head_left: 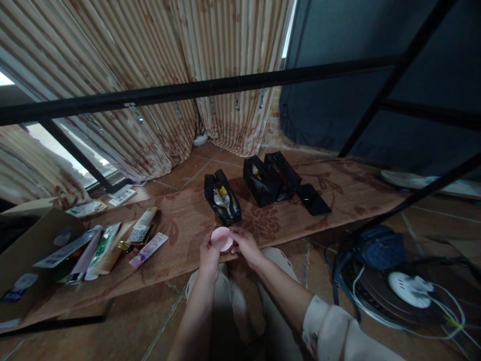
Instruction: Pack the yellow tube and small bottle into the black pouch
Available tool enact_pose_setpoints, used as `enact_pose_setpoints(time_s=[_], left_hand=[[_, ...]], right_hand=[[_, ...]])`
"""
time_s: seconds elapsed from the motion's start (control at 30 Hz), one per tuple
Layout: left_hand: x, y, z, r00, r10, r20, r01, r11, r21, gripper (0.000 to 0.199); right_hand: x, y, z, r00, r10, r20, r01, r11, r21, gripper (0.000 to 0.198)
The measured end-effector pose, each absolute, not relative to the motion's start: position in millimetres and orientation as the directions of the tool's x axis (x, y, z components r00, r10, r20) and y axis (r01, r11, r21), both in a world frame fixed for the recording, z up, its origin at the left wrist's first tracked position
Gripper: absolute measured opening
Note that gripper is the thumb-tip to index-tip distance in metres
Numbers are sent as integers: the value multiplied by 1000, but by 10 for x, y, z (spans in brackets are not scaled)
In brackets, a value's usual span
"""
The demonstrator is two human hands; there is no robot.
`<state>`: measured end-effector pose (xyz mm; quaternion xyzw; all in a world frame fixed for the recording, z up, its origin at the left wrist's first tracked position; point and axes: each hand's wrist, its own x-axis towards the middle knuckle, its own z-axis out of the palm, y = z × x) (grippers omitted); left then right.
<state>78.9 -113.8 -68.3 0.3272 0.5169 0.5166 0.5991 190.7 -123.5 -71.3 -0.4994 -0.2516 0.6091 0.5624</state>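
Between my two hands is a small round pink container (221, 239), held just above the bench's near edge. My left hand (209, 255) grips its left side, with the thumb lying across it. From the right, my right hand (245, 244) has its fingers closed on the container's rim. Whether its lid is on, I cannot tell. Just beyond my hands stands an open black pouch (222, 198) with yellow and clear items inside. Two more black pouches (259, 180) (282, 175) stand side by side farther back, to the right.
The bench has a brown patterned cover (184, 225). Several tubes and bottles (108, 248) lie left, beside a cardboard box (60, 225). A dark phone-like slab (314, 199) rests right of the pouches. A blue bag (379, 246) and a white power strip (408, 289) sit at right.
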Motion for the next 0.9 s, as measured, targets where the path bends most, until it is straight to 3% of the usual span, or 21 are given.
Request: enact_pose_setpoints(time_s=[0.23, 0.47, 0.7, 0.8, 0.9], left_hand=[[780, -1175, -655, -9, 960, -278, -254, 267, 930, 74], [781, -1161, -655, -75, 974, -212, -204, 193, 960, 71], [750, -1133, -645, -125, 960, -249, -149, 230, 962, 64], [749, -1113, -633, -117, 948, -296, -145, 278, 949, 65], [746, -1100, -632, -125, 943, -310, -97, 299, 949, 67]], right_hand=[[1910, -1218, -718, 159, 937, -310, -441, -213, -872, 40], [1908, -1217, -722, 214, 935, -282, -443, -164, -881, 41], [2135, -1269, -662, 429, 893, -135, -322, 12, -947, 36], [2647, -1353, -638, 547, 837, -9, -181, 108, -978, 35], [3397, -1490, -654, 646, 725, 239, 311, 36, -950, 41]])
